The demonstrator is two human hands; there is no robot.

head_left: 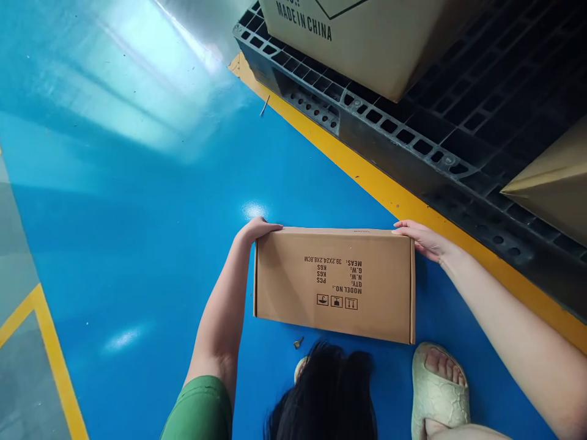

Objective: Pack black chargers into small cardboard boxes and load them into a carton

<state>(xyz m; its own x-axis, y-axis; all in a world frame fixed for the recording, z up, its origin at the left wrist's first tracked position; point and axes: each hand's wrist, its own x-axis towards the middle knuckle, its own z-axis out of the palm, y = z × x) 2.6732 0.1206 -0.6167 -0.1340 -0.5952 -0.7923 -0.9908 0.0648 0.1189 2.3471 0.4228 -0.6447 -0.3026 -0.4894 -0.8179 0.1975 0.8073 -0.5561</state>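
Observation:
A brown cardboard box (284,287) is in front of me, its printed side facing up and the lettering upside down from where I look. My left hand (260,229) grips its far left corner, the thumb lying along the far edge. At the far right corner my right hand (424,239) holds it, thumb and fingers about the edge. Part of the fingers of both hands is hidden behind the box. Whether the box rests on the floor or is slightly raised, I cannot tell.
A black plastic pallet (394,137) bears a large carton (330,43) marked "MADE IN CHINA" and another carton (554,177). Yellow tape (321,140) runs beside it on the blue floor (151,244). A small brown scrap (298,343) lies near my slippered foot (440,391). Dark hair (325,397) hangs into view.

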